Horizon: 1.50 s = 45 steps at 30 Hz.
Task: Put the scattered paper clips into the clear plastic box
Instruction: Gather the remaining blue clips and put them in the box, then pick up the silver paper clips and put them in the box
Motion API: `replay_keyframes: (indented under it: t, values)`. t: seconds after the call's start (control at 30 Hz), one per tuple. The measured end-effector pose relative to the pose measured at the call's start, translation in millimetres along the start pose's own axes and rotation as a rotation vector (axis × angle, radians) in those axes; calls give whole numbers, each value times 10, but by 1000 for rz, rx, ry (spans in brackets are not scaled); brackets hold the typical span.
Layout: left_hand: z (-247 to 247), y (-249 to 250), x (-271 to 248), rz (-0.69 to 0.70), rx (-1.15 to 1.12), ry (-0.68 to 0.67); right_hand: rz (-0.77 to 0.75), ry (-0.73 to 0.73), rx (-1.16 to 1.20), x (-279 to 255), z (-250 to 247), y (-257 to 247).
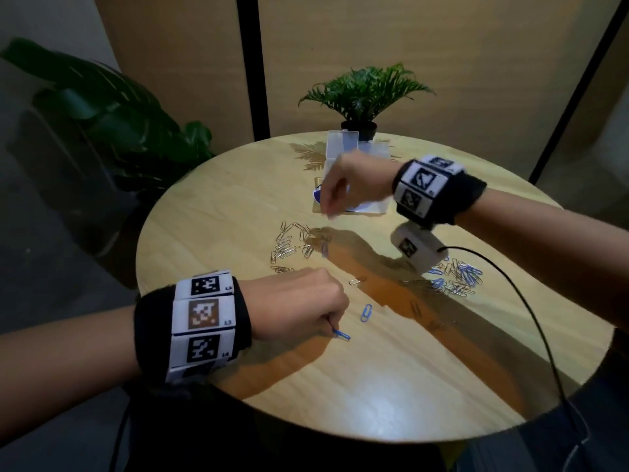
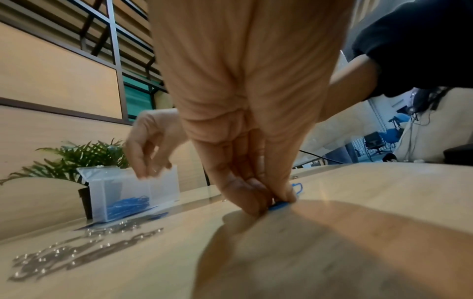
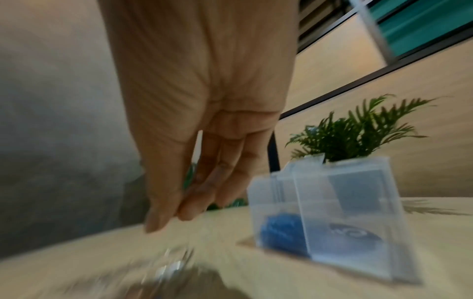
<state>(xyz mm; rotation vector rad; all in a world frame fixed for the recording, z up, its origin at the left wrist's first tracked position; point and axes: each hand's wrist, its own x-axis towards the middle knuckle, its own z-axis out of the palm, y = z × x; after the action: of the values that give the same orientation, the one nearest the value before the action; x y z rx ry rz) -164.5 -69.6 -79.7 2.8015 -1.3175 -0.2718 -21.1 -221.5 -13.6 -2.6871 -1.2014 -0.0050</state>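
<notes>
My left hand point(image 1: 332, 330) pinches a blue paper clip point(image 1: 342, 334) against the round wooden table point(image 1: 374, 386); the left wrist view shows the fingertips point(image 2: 284, 197) closed on that clip point(image 2: 280, 205). The clear plastic box point(image 1: 372, 206) stands at the far side with its lid point(image 1: 342, 142) raised. Blue clips point(image 3: 281, 232) lie in one compartment of the box point(image 3: 345, 212). My right hand point(image 1: 328, 206) hovers over the box's front left corner, fingers point(image 3: 189, 210) relaxed and empty. Silver clips point(image 1: 289, 243) lie in a heap in front of the box. A mixed blue and silver heap point(image 1: 457, 275) lies at the right.
A small potted fern point(image 1: 364, 97) stands right behind the box. A loose blue clip point(image 1: 366, 312) and a silver one point(image 1: 356, 281) lie mid-table. A black cable point(image 1: 531, 318) runs from my right wrist across the table's right side. A large leafy plant point(image 1: 102, 107) stands off the table at left.
</notes>
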Motion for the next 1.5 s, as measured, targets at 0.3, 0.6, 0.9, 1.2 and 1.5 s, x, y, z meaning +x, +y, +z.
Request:
replay_keyframes:
  t: [0.3,0.6,0.9,1.2,1.5]
  values:
    - [81,202,-142,210,608,171,-161,-164,-172,-66,413,-114]
    - [-131,-140,-98,0,83,203,-87,-68,5,-466,388,12]
    - [-764,-779,489,-249,-222,686,-382,-191,54,-1054,422,-310]
    - [-1016,-1212,1252,-523,-136,784,-221,-290,189,-1052,547,-285]
    - [-960,-1334,1371,-531,-173,567,-142,-298,28,-1221,580,-411]
